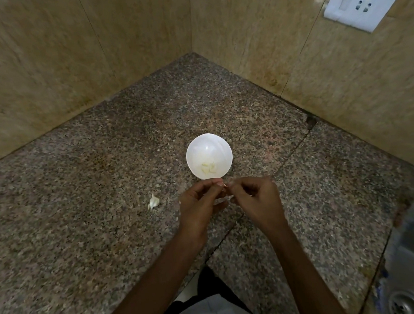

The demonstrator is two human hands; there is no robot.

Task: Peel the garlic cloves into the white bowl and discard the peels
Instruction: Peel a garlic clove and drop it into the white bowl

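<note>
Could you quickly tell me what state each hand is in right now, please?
Left hand: fingers curled, pinching a garlic clove that is mostly hidden.
Right hand: fingers curled, pinching the same garlic clove from the other side.

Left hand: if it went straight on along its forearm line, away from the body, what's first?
Most likely the near rim of the white bowl, directly beyond the left hand, which pinches a garlic clove with the right hand. Height is unclear; it might pass over the rim.

White bowl point(208, 154) — pale cloves point(208, 167), speckled brown-grey granite counter point(82, 188), beige tiled walls point(37, 58)
</note>
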